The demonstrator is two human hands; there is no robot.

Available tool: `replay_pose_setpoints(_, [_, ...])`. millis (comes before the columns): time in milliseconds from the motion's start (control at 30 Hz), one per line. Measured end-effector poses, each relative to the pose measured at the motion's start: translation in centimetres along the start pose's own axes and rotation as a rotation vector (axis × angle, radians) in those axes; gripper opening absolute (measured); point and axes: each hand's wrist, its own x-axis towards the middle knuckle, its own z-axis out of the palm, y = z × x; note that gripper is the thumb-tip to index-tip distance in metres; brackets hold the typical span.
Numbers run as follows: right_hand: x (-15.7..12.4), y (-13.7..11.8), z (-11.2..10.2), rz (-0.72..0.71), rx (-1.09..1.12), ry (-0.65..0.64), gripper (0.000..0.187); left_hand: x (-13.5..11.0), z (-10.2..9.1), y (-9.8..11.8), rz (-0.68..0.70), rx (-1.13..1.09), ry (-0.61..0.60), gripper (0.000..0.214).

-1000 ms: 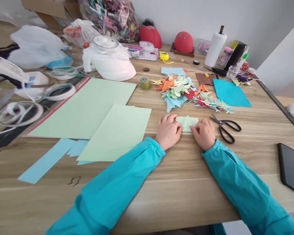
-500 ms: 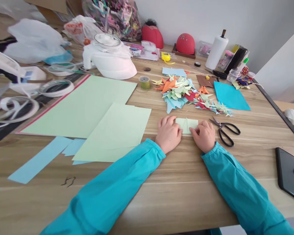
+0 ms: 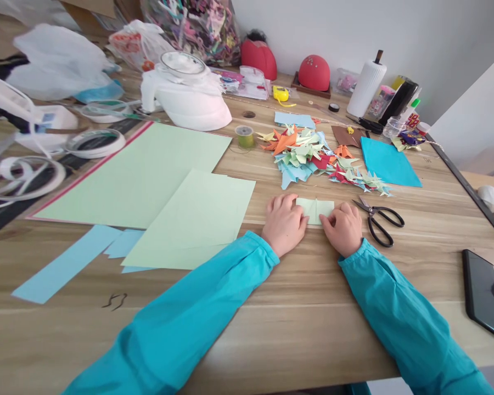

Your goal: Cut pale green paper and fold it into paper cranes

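A small pale green piece of folded paper lies flat on the table, a vertical line showing down its middle. My left hand grips its left end, with the thumb on the lower edge and the fingers bent along the side. At the right end, my right hand pinches the lower corner between thumb and curled fingers. Just right of that hand rest black-handled scissors, their blades partly apart. Beyond the folded paper sits a pile of folded paper cranes in green, orange, red and blue.
Large pale green sheets and blue paper strips lie to the left. A thread spool stands left of the cranes. Farther right are a turquoise square sheet and a phone. White tape rolls crowd the far left.
The slanted flap line on the folded paper is gone, and only the upright middle line shows. Both hands keep nearly the same place; the view has shifted slightly.
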Motion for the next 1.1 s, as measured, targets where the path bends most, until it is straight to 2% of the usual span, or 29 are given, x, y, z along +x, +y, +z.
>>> replay_pose_setpoints(133, [-0.07,-0.15,-0.13,0.003,-0.022,0.001,0.031,0.02,0.03,0.00,-0.011,-0.011,-0.008,0.015])
replay_pose_setpoints(300, [-0.08,-0.23,-0.22,0.019,-0.035,-0.018,0.030,0.07,0.25,-0.11,0.025,-0.034,0.017,0.028])
replay_pose_setpoints(667, [0.02,-0.25,-0.38,0.051,-0.021,-0.038,0.032,-0.06,0.34,-0.20,0.046,-0.019,0.027,0.026])
replay_pose_setpoints(1100, [-0.17,-0.25,-0.65,0.022,-0.055,-0.055,0.035,-0.27,0.13,-0.16,0.160,0.014,0.048,0.028])
